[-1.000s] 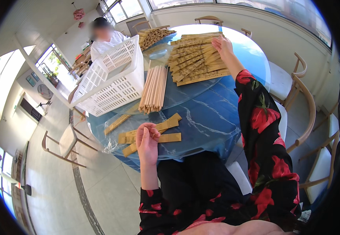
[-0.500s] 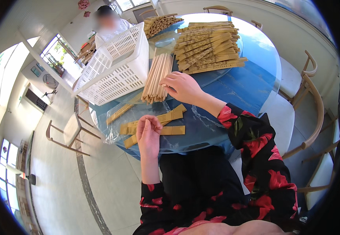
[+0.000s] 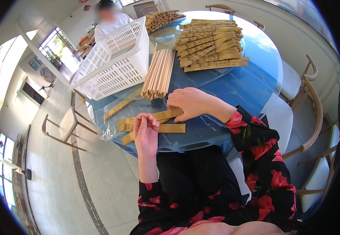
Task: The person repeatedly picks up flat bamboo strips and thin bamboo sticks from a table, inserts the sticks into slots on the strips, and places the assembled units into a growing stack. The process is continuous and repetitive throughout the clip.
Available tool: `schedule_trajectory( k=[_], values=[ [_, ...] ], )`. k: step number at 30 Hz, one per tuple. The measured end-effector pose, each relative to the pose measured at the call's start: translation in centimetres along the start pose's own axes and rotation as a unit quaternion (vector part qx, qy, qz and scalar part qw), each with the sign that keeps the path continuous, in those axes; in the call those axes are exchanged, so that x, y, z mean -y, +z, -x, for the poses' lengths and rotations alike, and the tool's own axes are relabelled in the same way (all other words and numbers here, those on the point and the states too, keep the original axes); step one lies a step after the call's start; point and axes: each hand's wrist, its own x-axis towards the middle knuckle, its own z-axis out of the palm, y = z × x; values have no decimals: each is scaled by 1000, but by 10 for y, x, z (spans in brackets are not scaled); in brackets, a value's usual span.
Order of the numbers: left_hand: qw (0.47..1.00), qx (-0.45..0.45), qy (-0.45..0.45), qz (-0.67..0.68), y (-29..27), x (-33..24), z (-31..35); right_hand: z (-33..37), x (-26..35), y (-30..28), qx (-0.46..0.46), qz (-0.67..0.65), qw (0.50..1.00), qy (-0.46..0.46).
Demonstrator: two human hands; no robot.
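Note:
My right hand (image 3: 197,102) reaches over the near table edge, its thumb and fingers closed round the right end of a gold-brown printed paper chopstick sleeve (image 3: 163,116). My left hand (image 3: 146,135) is palm up above the left part of the sleeves, fingers curled in to the thumb; whether anything is in them is hidden. Another sleeve (image 3: 174,128) lies flat beside it, and one more (image 3: 127,138) slants out under my left hand. Just beyond my hands is a bundle of bare wooden chopsticks (image 3: 159,74), lying lengthwise.
A white slotted plastic basket (image 3: 113,78) stands tilted at the left. A big heap of sleeves (image 3: 211,45) and a farther pile of sticks (image 3: 162,20) lie on the round blue table (image 3: 232,88). Clear plastic film (image 3: 109,117) is at the near left. A person (image 3: 111,25) sits across; chairs (image 3: 70,125) stand around.
My right hand has moved from the chopstick bundle toward me, down onto the end of a sleeve, and closed on it. My left hand has barely moved.

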Motion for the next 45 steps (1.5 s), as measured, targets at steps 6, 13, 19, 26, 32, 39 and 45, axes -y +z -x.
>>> schedule_trajectory(
  k=[6, 13, 19, 26, 32, 39, 45],
  values=[
    [1000, 7, 4, -13, 3, 1, -2, 8, -2, -3, -23, -72, 997, 14],
    [893, -8, 61, -446, 14, 8, 8, 4, 8, -23, 161, -256, 942, 147],
    [761, 55, 51, -645, 38, 12, 6, 12, 9, -23, 214, -290, 920, 153],
    [730, 55, 84, -676, 35, 11, 7, 6, 5, -16, 238, -285, 919, 134],
    [686, 42, 190, -701, 29, 20, 4, 19, 8, -10, 127, -152, 978, 63],
    [751, -16, 100, -652, 29, 12, 10, 12, 25, 1, 108, -32, 989, 97],
    [734, 4, 106, -670, 33, 17, 10, 19, 8, 0, 27, -129, 989, 63]
  ],
)
